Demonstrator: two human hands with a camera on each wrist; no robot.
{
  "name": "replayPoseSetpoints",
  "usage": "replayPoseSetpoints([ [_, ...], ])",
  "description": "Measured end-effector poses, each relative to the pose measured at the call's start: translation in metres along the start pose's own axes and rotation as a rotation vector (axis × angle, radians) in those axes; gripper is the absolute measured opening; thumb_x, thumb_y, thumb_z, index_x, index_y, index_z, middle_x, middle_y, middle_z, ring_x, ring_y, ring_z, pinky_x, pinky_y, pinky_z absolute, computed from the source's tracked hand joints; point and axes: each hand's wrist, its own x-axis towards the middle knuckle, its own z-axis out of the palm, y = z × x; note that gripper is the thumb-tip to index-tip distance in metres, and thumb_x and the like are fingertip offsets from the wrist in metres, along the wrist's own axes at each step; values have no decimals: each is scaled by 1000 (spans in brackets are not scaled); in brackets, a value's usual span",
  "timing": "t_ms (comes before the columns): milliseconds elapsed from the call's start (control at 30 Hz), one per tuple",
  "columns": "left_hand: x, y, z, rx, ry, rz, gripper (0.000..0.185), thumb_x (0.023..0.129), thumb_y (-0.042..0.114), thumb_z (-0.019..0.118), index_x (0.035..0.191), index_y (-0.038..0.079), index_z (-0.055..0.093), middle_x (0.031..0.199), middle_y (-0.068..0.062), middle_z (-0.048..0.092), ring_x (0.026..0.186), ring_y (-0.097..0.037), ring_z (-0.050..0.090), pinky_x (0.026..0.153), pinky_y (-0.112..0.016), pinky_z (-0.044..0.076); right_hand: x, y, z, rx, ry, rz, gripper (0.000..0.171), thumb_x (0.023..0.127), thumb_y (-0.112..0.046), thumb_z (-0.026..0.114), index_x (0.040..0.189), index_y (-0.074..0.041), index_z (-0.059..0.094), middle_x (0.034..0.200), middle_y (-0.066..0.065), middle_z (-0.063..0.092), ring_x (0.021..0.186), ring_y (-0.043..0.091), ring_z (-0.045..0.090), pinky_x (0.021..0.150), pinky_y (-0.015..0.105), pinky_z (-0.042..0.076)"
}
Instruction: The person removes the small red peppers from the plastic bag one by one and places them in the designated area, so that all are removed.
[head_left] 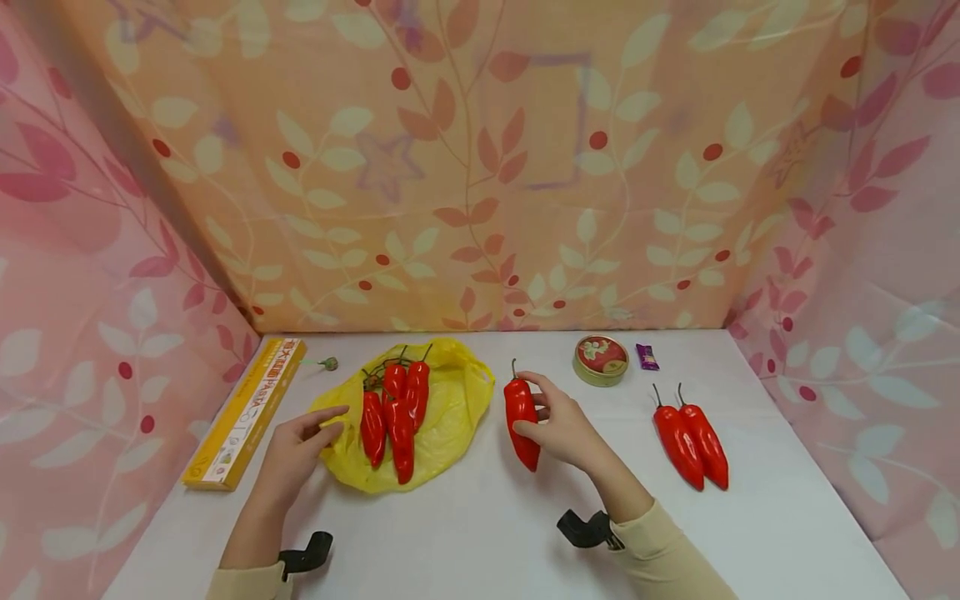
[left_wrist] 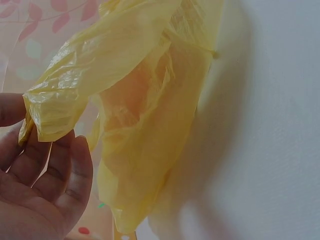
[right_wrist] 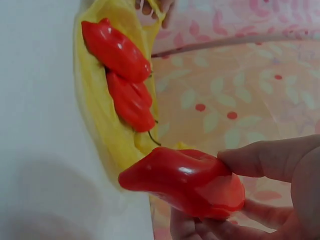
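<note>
My right hand (head_left: 562, 425) holds a red pepper (head_left: 521, 423) between thumb and fingers, its stem pointing up and away, over the white table to the right of a yellow plastic bag (head_left: 457, 417). In the right wrist view, the held pepper (right_wrist: 185, 182) shows glossy, with the thumb on one side and fingers on the other. My left hand (head_left: 296, 446) pinches the left edge of the bag; the left wrist view shows the thin plastic (left_wrist: 55, 112) between thumb and fingers. Several red peppers (head_left: 400, 437) lie on the spread bag, stems toward the back.
Two more red peppers (head_left: 691, 446) lie side by side at the right. Toward the back stand a round tin (head_left: 601, 361) and a small purple wrapped sweet (head_left: 647, 357). A long yellow pasta box (head_left: 243, 414) lies at the left, near a small green-stemmed item (head_left: 328, 363).
</note>
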Motion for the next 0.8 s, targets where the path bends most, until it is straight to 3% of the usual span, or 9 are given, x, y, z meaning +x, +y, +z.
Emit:
replayPoseSetpoints([
  [333, 0, -2, -1, -1, 2, 3, 42, 103, 34, 58, 140, 16, 61, 139, -11, 56, 108, -22, 52, 84, -15, 50, -16, 28, -33, -57, 28, 40, 68, 87, -18, 77, 147, -31, 47, 136, 14, 58, 111, 31, 62, 74, 44, 61],
  [800, 1, -1, 0, -20, -2, -18, 41, 102, 32, 60, 140, 15, 62, 143, -10, 54, 111, -23, 49, 83, -16, 51, -30, 62, -79, -189, 88, 64, 72, 90, -23, 74, 153, -21, 40, 139, 24, 55, 121, 43, 56, 74, 44, 61],
])
